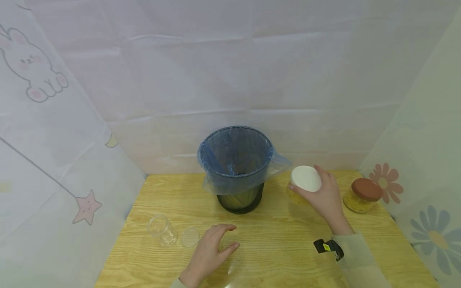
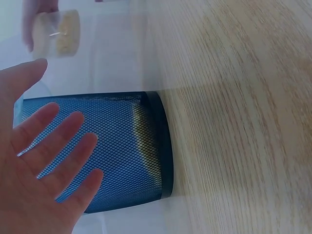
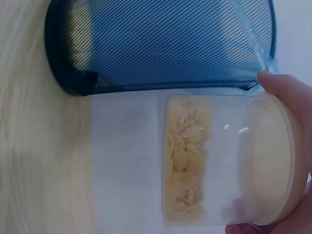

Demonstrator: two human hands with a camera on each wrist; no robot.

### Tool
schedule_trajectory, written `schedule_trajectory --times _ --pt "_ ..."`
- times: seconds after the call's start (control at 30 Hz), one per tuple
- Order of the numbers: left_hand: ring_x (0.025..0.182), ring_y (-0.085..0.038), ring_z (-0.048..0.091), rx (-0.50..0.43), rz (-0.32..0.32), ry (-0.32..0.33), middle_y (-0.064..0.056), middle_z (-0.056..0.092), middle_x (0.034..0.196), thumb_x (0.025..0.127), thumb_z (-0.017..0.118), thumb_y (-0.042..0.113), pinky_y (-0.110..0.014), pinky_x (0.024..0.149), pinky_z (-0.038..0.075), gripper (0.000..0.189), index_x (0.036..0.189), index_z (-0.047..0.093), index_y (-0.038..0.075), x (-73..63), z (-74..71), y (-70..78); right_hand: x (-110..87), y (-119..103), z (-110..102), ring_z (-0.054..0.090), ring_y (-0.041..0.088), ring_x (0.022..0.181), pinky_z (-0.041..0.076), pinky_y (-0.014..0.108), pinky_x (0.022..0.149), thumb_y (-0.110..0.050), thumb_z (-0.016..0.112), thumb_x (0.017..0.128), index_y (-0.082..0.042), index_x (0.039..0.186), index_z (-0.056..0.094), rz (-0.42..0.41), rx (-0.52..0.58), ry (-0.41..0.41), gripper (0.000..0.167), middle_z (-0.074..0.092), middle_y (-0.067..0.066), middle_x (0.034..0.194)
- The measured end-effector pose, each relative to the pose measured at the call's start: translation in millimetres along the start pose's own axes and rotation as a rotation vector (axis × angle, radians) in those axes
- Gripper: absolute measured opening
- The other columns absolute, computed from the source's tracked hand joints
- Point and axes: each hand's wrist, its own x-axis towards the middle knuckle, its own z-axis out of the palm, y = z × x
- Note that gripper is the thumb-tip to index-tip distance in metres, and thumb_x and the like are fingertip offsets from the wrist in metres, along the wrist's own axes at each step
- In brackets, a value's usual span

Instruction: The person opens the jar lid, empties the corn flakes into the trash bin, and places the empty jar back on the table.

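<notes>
My right hand [image 1: 325, 196] grips a clear plastic jar [image 3: 229, 161] by its white lid [image 1: 306, 179], fingers and thumb round the lid's rim. Pale yellow, shell-like pieces [image 3: 185, 163] fill the jar's lower part. It hangs upright above the table, just right of a mesh waste bin [image 1: 240, 200] lined with a blue bag [image 1: 234, 182]. Over the front of the table, my left hand [image 1: 210, 252] holds nothing, its fingers spread and slightly bent. Just left of it lie a small clear round lid [image 1: 190, 237] and a clear empty container [image 1: 162, 230], which looks tipped on its side.
At the table's right side stands another jar [image 1: 361, 196] with a brown-red lid and yellow contents. White patterned sheets [image 1: 230, 80] wall in the back and sides of the wooden table [image 1: 273, 252]. The bin stands near the back edge, its bag spilling over the rim.
</notes>
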Motion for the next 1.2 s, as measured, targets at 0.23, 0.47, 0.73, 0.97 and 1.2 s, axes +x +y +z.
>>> schedule_trajectory --times 0.23,0.47,0.73,0.97,1.2 --pt "0.115 -0.012 0.060 -0.006 -0.008 -0.009 0.010 0.064 0.127 0.091 0.077 0.040 -0.040 0.096 0.052 0.049 0.132 0.064 0.016 0.3 -1.6 1.1 -10.6 -25.1 -8.7 0.051 0.049 0.114 0.048 0.070 0.080 -0.048 0.090 0.072 -0.007 0.153 0.044 -0.067 0.029 0.028 0.102 0.047 0.030 0.135" --pt "0.116 -0.012 0.059 -0.011 0.033 0.019 0.007 0.065 0.127 0.092 0.077 0.041 -0.039 0.095 0.052 0.051 0.133 0.063 0.015 3.3 -1.1 1.7 -22.7 -52.1 -16.8 0.052 0.045 0.114 0.048 0.066 0.080 -0.042 0.094 0.069 -0.010 0.149 0.050 -0.142 0.078 0.035 0.097 0.052 0.022 0.133" --pt "0.114 -0.014 0.060 -0.014 0.079 0.058 0.005 0.065 0.125 0.093 0.073 0.047 -0.039 0.094 0.052 0.053 0.135 0.061 0.016 7.1 -0.1 3.4 -36.3 -70.4 -12.8 0.052 0.038 0.116 0.048 0.062 0.083 -0.034 0.099 0.063 -0.010 0.142 0.056 -0.213 0.171 0.011 0.093 0.056 0.016 0.133" --pt "0.117 -0.012 0.058 -0.030 0.073 0.071 0.007 0.063 0.129 0.089 0.076 0.050 -0.038 0.096 0.051 0.060 0.137 0.058 0.019 15.4 -1.5 10.4 -47.5 -83.0 -1.8 0.055 0.037 0.115 0.052 0.058 0.083 -0.035 0.100 0.060 -0.008 0.142 0.053 -0.235 0.228 -0.053 0.098 0.056 0.014 0.134" --pt "0.123 -0.015 0.055 -0.062 0.109 0.111 0.006 0.059 0.136 0.084 0.083 0.046 -0.042 0.097 0.051 0.073 0.143 0.054 0.015 23.0 -0.6 16.8 -59.6 -93.6 11.8 0.056 0.035 0.115 0.054 0.054 0.082 -0.042 0.100 0.059 -0.009 0.141 0.050 -0.226 0.281 -0.129 0.102 0.055 0.011 0.135"
